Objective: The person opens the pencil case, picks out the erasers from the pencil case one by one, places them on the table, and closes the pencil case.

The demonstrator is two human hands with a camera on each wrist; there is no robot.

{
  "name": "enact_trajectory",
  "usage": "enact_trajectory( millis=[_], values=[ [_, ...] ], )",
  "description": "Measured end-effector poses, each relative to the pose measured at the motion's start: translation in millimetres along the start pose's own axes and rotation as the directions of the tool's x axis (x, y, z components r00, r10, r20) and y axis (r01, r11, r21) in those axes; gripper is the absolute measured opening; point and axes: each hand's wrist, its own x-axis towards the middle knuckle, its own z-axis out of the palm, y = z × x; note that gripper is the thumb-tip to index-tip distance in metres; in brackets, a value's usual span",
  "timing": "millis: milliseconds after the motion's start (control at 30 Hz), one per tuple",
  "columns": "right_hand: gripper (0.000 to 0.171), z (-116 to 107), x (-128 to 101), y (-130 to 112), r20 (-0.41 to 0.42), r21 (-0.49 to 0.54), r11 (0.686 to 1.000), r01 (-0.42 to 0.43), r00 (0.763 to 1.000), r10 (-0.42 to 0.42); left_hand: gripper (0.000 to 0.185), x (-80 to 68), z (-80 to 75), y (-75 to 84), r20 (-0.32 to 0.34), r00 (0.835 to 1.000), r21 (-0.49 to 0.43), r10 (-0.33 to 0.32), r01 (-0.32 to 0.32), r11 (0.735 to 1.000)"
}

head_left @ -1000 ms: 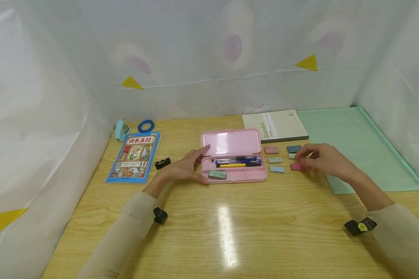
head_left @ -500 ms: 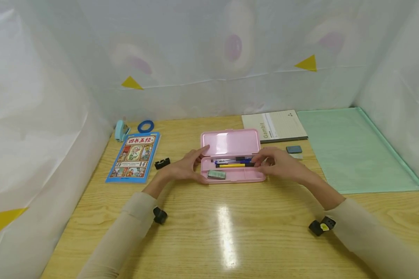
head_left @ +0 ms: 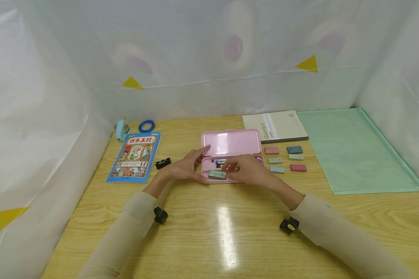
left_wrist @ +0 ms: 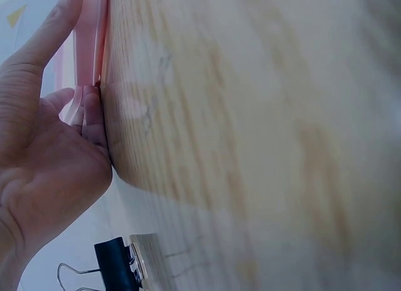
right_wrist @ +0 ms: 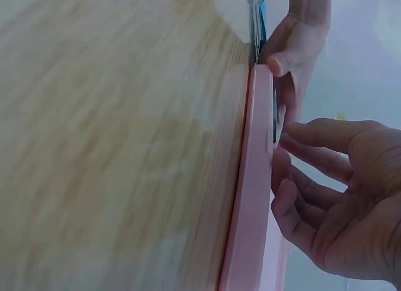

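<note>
Having left the pink eraser behind, the right hand reached, fingers relaxed, into the pencil case; the left hand gripped its end.

The near half of the table is bare wood, giving open passage from the front edge up to the pencil case. The case's left end is blocked by the left hand, with a binder clip and a book beyond it, and the right hand covers the tray's middle. To the right, five erasers lie in a loose cluster with narrow gaps, a notebook sits behind them, and the green mat lies flat.
</note>
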Motion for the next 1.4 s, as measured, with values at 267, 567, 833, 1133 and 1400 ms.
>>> enact_trajectory(
  millis=[267, 567, 833, 1133, 1400],
  values=[
    [0.016, 10, 7, -13, -0.044, -0.078, 0.996, -0.043, 0.998, 0.040, 0.121, 0.4, -0.3, -0.5, 0.000, 1.000, 0.003, 0.001, -0.001, 1.000],
    [0.018, 19, 10, -21, -0.079, -0.168, 0.979, -0.118, 0.991, 0.106, 0.119, 0.9, 0.5, -1.1, 0.003, 1.000, -0.011, 0.005, -0.005, 1.000],
    [0.016, 14, 6, -14, -0.090, -0.097, 0.987, -0.128, 0.989, 0.119, 0.118, 0.9, 1.4, 1.2, 0.003, 1.000, 0.023, 0.019, -0.019, 1.000],
    [0.012, -23, -17, 3, -0.120, 0.075, 0.990, -0.122, 0.984, 0.131, 0.120, 0.7, 0.9, 0.6, 0.008, 1.000, 0.017, 0.025, -0.025, 1.000],
    [0.013, -54, -51, 33, -0.165, 0.060, 0.977, -0.205, 0.963, 0.212, 0.121, 1.2, 0.2, -1.1, 0.008, 1.000, 0.015, 0.014, -0.014, 1.000]
  ],
)
